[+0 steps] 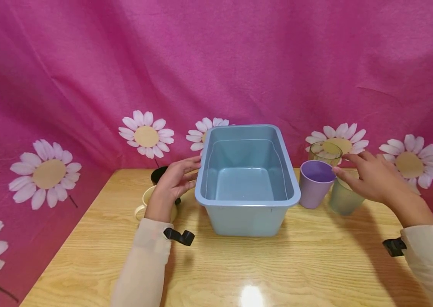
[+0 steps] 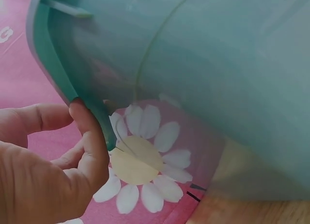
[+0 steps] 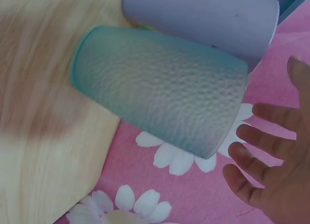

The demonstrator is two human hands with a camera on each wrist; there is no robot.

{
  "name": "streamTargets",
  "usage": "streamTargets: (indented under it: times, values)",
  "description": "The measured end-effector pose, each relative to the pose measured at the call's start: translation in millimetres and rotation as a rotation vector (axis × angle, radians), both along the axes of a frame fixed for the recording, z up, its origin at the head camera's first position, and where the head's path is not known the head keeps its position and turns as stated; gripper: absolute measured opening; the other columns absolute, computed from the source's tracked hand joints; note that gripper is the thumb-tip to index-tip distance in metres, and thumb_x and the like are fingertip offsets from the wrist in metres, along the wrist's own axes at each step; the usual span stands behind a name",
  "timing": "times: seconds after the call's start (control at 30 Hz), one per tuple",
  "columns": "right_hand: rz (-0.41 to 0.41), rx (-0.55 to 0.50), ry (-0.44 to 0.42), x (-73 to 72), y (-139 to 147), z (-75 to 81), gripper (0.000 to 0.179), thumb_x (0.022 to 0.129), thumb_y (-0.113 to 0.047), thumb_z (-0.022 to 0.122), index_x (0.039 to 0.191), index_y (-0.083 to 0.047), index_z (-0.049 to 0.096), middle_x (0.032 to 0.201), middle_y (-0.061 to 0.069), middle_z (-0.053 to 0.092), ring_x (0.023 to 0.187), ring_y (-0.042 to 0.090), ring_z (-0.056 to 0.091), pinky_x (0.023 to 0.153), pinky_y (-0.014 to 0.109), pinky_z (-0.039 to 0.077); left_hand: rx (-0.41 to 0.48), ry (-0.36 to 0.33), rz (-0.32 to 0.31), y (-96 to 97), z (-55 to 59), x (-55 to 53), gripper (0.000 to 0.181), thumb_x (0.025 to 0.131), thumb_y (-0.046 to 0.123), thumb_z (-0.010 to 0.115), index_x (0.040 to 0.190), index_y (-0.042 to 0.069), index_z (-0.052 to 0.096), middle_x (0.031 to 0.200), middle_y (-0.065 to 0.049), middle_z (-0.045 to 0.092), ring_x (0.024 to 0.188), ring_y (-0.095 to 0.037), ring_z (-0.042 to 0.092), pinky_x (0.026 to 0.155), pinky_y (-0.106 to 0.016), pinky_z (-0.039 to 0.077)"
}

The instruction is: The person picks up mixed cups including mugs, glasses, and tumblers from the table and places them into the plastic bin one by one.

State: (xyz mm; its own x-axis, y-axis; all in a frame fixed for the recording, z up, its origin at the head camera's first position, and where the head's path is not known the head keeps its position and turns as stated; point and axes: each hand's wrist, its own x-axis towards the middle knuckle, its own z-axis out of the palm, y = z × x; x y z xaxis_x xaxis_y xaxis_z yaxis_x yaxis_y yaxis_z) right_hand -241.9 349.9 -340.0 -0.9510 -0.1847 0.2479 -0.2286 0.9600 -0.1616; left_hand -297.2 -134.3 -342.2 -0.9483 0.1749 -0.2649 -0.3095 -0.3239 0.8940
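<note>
A light blue plastic bin point(image 1: 248, 219) stands on the table with nothing in it. My left hand point(image 1: 178, 179) is at its left side, the fingertips touching the rim point(image 2: 46, 54) with loosely bent fingers. On the right, my right hand point(image 1: 371, 175) hovers over a frosted green textured cup point(image 3: 162, 86), fingers spread and apart from it in the right wrist view. Left of that cup stands a purple cup point(image 1: 314, 189). Behind them is a clear yellowish glass point(image 1: 325, 151). A cream mug point(image 1: 147, 198) and a black cup point(image 1: 158, 174) are partly hidden behind my left hand.
The wooden table point(image 1: 254, 264) ends at the back against a pink cloth point(image 1: 239, 64) with white daisies. The cloth also hangs along the left side. Black straps sit on both wrists.
</note>
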Motion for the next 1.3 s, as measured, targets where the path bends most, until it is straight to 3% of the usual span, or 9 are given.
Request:
streamTargets:
  times: [0.13,0.43,0.57,0.97,1.2,1.3]
  values:
    - [0.021,0.038,-0.047,5.2,4.4,-2.9,0.069,0.099,-0.059,0.054,0.144,-0.006,0.052,0.141,0.032,0.046,0.115,0.063,0.046,0.082,0.077,0.038,0.054,0.01,0.003,0.4,-5.8,0.4,0.046,0.099,0.006,0.058,0.145,0.006,0.056,0.131,-0.008,0.059,0.112,-0.026,0.056,0.085,-0.035,0.056]
    - [0.095,0.039,-0.021,8.8,15.0,-11.5,0.075,0.088,-0.057,0.073,0.146,-0.014,0.052,0.138,0.029,0.048,0.114,0.058,0.049,0.084,0.072,0.037,0.102,0.078,0.023,-1.0,-11.0,2.3,0.044,0.1,0.005,0.06,0.143,0.003,0.058,0.13,-0.008,0.062,0.109,-0.025,0.06,0.082,-0.032,0.06]
    - [0.116,0.044,-0.008,7.0,17.7,-15.7,0.077,0.085,-0.057,0.076,0.146,-0.016,0.053,0.137,0.027,0.05,0.114,0.055,0.051,0.086,0.068,0.037,0.111,0.076,0.044,0.7,-12.9,1.0,0.043,0.098,0.004,0.061,0.141,0.003,0.06,0.125,-0.008,0.063,0.106,-0.025,0.059,0.08,-0.032,0.059]
    - [0.179,0.053,0.001,-1.6,18.5,-19.5,0.073,0.081,-0.043,0.084,0.14,-0.009,0.058,0.128,0.029,0.055,0.112,0.05,0.055,0.091,0.064,0.035,0.099,0.08,0.073,-0.9,-15.9,0.8,0.041,0.098,0.006,0.064,0.139,0.004,0.063,0.128,-0.008,0.065,0.106,-0.025,0.061,0.082,-0.033,0.06]
    - [0.216,0.014,-0.041,-4.0,21.7,-19.4,0.07,0.079,-0.031,0.085,0.136,-0.001,0.059,0.129,0.034,0.053,0.119,0.052,0.05,0.097,0.073,0.027,0.113,0.084,0.058,-0.6,-17.5,-0.7,0.04,0.098,0.006,0.065,0.137,0.005,0.064,0.132,-0.009,0.063,0.109,-0.026,0.06,0.086,-0.033,0.059]
    - [0.226,0.004,-0.037,-4.4,23.6,-20.3,0.069,0.075,-0.026,0.087,0.134,-0.001,0.061,0.127,0.033,0.054,0.116,0.051,0.052,0.094,0.068,0.03,0.109,0.088,0.06,0.1,-17.8,0.0,0.039,0.097,0.005,0.064,0.136,0.004,0.064,0.13,-0.009,0.064,0.107,-0.026,0.06,0.085,-0.033,0.059]
